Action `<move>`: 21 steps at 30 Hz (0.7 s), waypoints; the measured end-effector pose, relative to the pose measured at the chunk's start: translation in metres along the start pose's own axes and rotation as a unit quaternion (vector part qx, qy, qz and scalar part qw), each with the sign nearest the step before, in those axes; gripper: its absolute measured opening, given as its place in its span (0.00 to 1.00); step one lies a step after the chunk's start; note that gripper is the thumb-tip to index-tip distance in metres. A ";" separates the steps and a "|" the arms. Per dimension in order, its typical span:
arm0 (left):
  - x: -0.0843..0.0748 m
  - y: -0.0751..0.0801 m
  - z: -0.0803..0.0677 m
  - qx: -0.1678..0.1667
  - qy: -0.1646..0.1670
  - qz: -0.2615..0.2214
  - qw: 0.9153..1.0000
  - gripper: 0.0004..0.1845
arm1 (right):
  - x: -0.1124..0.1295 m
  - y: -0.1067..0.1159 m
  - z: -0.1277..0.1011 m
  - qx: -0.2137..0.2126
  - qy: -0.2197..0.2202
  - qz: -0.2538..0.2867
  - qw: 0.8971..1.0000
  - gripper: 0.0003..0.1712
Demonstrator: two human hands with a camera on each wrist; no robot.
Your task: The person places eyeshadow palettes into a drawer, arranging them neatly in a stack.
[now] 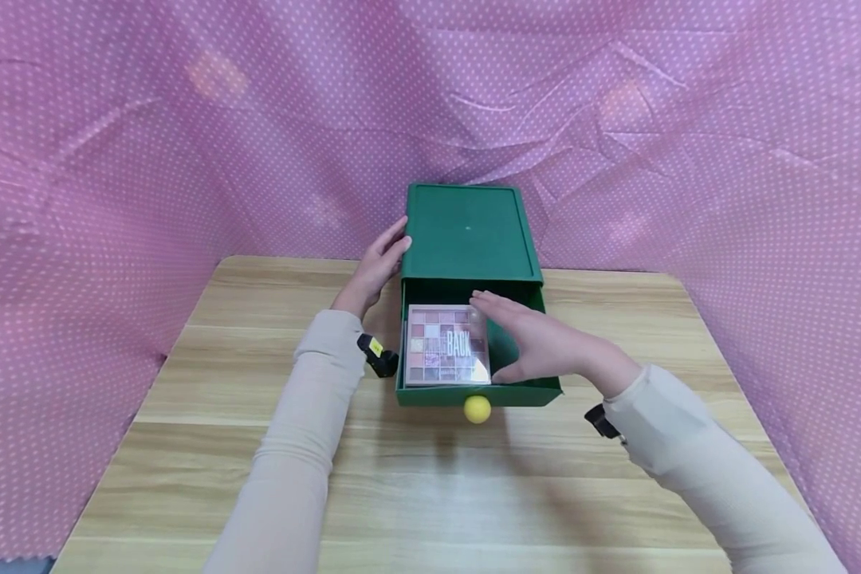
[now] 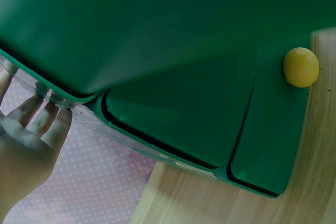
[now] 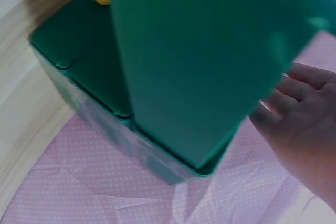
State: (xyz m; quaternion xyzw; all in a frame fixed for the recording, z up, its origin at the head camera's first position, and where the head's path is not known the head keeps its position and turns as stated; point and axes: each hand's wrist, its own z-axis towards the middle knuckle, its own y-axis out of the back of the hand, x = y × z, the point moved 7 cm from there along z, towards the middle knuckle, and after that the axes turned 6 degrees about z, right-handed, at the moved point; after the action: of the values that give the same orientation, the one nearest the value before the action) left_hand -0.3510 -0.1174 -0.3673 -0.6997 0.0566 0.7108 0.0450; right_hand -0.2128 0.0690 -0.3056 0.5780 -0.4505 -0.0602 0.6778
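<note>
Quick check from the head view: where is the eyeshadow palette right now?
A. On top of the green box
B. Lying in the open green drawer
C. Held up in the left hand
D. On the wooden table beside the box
B: the eyeshadow palette lies flat inside the pulled-out drawer of the green drawer box, with the right hand over its edge and the left hand on the box's side.
</note>
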 end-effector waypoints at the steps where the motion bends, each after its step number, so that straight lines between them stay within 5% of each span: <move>1: 0.000 0.000 0.000 0.000 0.000 0.001 1.000 0.26 | 0.002 0.002 -0.002 -0.002 0.002 -0.001 1.000 0.54; 10: 0.001 0.000 0.000 0.002 0.001 0.003 1.000 0.26 | 0.026 0.005 -0.027 -0.030 0.040 0.029 0.998 0.53; 21: 0.001 -0.001 -0.001 0.003 0.000 0.005 1.000 0.26 | 0.050 -0.019 -0.055 -0.014 0.082 0.105 0.991 0.45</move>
State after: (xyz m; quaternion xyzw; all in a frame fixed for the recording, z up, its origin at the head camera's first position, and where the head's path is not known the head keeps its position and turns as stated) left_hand -0.3502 -0.1170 -0.3682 -0.6996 0.0623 0.7105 0.0438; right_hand -0.1379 0.0732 -0.2903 0.5208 -0.4506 0.0526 0.7232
